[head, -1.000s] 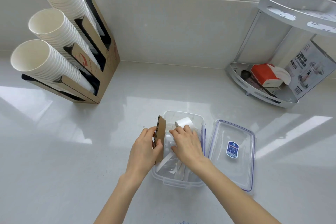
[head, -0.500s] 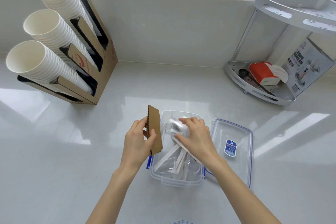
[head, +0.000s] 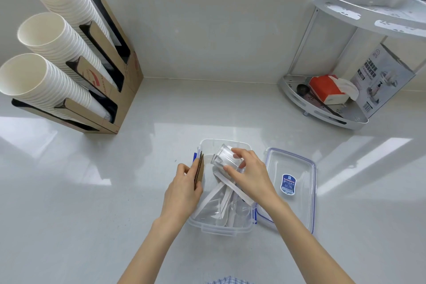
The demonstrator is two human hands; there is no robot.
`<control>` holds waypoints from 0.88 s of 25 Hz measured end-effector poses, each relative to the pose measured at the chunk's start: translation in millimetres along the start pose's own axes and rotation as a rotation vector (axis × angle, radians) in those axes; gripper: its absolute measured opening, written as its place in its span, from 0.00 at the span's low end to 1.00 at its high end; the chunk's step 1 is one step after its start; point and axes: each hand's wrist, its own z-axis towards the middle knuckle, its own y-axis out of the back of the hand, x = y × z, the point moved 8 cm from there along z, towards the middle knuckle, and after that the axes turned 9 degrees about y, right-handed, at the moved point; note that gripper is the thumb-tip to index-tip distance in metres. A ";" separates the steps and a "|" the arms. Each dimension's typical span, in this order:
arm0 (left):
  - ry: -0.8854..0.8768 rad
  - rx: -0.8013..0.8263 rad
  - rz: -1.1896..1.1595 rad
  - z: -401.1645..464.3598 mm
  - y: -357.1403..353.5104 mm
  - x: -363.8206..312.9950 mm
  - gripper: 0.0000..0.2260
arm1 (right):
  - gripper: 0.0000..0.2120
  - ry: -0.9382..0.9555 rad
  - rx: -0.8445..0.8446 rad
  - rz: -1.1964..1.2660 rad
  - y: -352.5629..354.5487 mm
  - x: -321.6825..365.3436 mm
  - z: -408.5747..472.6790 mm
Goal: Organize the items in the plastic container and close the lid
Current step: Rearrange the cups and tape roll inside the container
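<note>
Head view. Clear plastic container, rectangular with blue side latches, sits open on the pale desk near the front edge, between the two forearms. Contents: white wrapped utensils lying slantwise, and clear plastic pieces at the near end, too jumbled to tell apart.

Left hand: fingers curled closed around a brown cardboard piece, held upright on edge at the container's left wall.

Right hand: fingers wrapped part-way around a small clear plastic cup, tilted on its side above the container's far end, mouth facing left and away.

Lid, transparent with blue rim and blue label, lies flat on the desk just right of the container, touching or nearly touching its right wall; cannot tell which.

Far left: cardboard cup dispenser with three slanted stacks of white paper cups. Far right: white corner rack holding a red tissue box.
</note>
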 end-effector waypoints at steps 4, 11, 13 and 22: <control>0.006 -0.010 0.094 -1.0 -3.2 1.7 0.28 | 0.22 -0.012 -0.010 0.025 0.4 -3.5 -0.9; 0.056 0.055 0.124 -10.2 -20.4 14.7 0.22 | 0.22 -0.029 -0.016 0.054 1.8 -8.1 -2.1; 0.041 0.060 0.130 -12.0 -21.0 15.0 0.21 | 0.21 -0.034 -0.019 0.062 2.1 -8.9 -2.2; -0.002 -0.070 0.159 -10.3 -3.7 6.6 0.17 | 0.22 -0.063 -0.034 0.095 3.4 -11.6 -4.5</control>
